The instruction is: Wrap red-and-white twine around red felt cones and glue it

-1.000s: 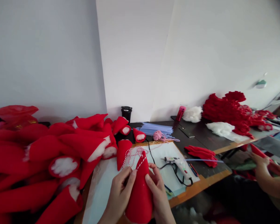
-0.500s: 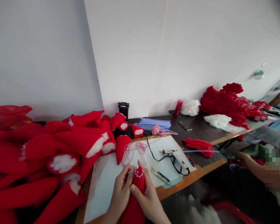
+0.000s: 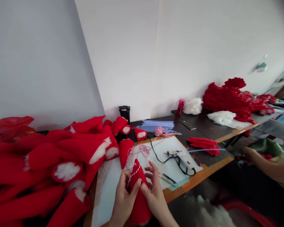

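Note:
A stuffed red felt cone (image 3: 140, 201), tip pointing away, is held in front of me. My left hand (image 3: 125, 194) grips its left side, the thumb on the front face. My right hand (image 3: 155, 195) cups the right side with its thumb pressed on the felt; its fingers are raised and partly spread. Red-and-white twine (image 3: 135, 171) slants across the cone near the tip and runs down by my left fingers. Beyond, loose loops of the twine (image 3: 144, 150) lie on the white work sheet (image 3: 106, 189), leading toward a ball of twine (image 3: 159, 131).
A pile of stuffed red cones (image 3: 68, 151) covers the left. To the right lie a glue gun (image 3: 180, 155) with a black cord, a cutter (image 3: 169, 179), red gloves (image 3: 204, 145) and pale glue sticks (image 3: 156, 125). A co-worker's arm (image 3: 265, 164) is at far right.
The cone has tilted so more of its front shows. The twine now slants across it instead of looping round the tip. My right fingers have lifted and spread away from the cone's tip.

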Tool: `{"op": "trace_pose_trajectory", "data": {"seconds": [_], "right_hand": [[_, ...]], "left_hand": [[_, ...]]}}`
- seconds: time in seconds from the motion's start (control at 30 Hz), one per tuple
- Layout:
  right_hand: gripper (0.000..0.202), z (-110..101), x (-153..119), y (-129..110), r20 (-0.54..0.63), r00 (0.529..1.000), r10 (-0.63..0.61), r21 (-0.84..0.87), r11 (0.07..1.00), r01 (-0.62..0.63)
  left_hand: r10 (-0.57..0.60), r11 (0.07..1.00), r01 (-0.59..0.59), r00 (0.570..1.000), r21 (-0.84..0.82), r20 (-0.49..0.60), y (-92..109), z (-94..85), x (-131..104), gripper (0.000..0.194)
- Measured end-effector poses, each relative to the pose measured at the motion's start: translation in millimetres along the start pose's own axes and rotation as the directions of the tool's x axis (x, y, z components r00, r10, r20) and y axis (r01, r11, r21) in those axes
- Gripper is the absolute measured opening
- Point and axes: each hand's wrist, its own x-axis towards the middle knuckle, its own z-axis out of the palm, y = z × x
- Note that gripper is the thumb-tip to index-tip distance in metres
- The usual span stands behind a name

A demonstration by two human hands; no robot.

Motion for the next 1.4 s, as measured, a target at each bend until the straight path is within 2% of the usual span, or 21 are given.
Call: {"op": "trace_pose_trajectory", "data": {"seconds": [0.07, 0.1, 0.17, 0.23, 0.33, 0.47, 0.57, 0.67, 0.77, 0.9, 1.03, 1.13, 1.23, 1.4], "right_hand": [[0.101, 1.4, -10.6, -3.3, 0.039, 0.999, -0.01, -0.005, 1.0, 0.01], [0.102, 1.4, -15.2, -3.9, 0.068, 0.998, -0.012, -0.009, 1.0, 0.013], [0.087, 0.6, -21.1, -3.6, 0.094, 0.995, -0.015, -0.027, 0.999, 0.018], [0.07, -0.5, -21.7, -3.0, 0.062, 0.997, -0.038, -0.073, 0.996, 0.042], [0.067, -0.6, -17.2, -3.3, 0.007, 0.998, -0.067, -0.101, 0.993, 0.068], [0.067, 0.7, -13.1, -6.7, -0.049, 0.998, -0.051, -0.021, 0.999, 0.05], [0.067, -1.3, -13.5, -10.2, -0.037, 0.999, -0.016, 0.024, 1.0, 0.017], [0.067, -4.8, -14.8, -12.9, 0.009, 1.0, 0.016, 0.056, 0.998, -0.016], [0.072, -5.3, -17.0, -14.5, 0.054, 0.995, 0.088, 0.195, 0.976, -0.096], [0.08, -2.0, -21.2, -17.2, 0.091, 0.978, 0.19, 0.413, 0.886, -0.211], [0.067, -0.2, -24.0, -22.6, 0.137, 0.958, 0.251, 0.516, 0.807, -0.285], [0.065, 0.7, -23.9, -25.8, 0.162, 0.953, 0.257, 0.55, 0.778, -0.304], [0.067, -1.4, -23.9, -23.9, 0.179, 0.953, 0.246, 0.537, 0.787, -0.304], [0.082, -12.9, -28.8, -11.4, 0.143, 0.944, 0.298, 0.469, 0.819, -0.33]], "left_hand": [[-0.031, 0.999, 0.029, 0.997, -0.026, -0.066, 2.6, -0.4, 4.6, 0.036], [-0.032, 0.999, 0.03, 0.996, -0.024, -0.086, 3.8, -0.7, 5.9, 0.037], [0.022, 0.999, -0.018, 0.993, 0.039, -0.114, 6.2, -1.3, 6.6, 0.034], [0.151, 0.973, -0.128, 0.982, 0.19, -0.114, 9.0, -2.2, 5.7, 0.027], [0.312, 0.882, -0.268, 0.948, 0.389, -0.055, 13.6, -5.1, 3.4, 0.019], [0.341, 0.836, -0.275, 0.938, 0.475, -0.057, 18.1, -10.8, 0.2, 0.02], [0.336, 0.833, -0.253, 0.938, 0.493, -0.087, 19.0, -14.8, -0.6, 0.022], [0.327, 0.853, -0.25, 0.94, 0.458, -0.096, 19.3, -17.5, 1.1, 0.021], [0.276, 0.91, -0.206, 0.949, 0.361, -0.154, 20.4, -18.1, 4.0, 0.022], [0.206, 0.961, -0.16, 0.959, 0.226, -0.196, 21.5, -14.4, 5.7, 0.024], [0.125, 0.989, -0.111, 0.978, 0.095, -0.165, 22.4, -7.6, 3.1, 0.03], [0.076, 0.997, -0.076, 0.986, 0.002, -0.151, 22.3, -4.6, 1.2, 0.032], [0.052, 0.995, -0.065, 0.985, -0.075, -0.163, 20.8, -4.7, 1.3, 0.032], [0.044, 0.993, -0.064, 0.98, -0.096, -0.195, 20.3, -6.2, 2.4, 0.036]]}}
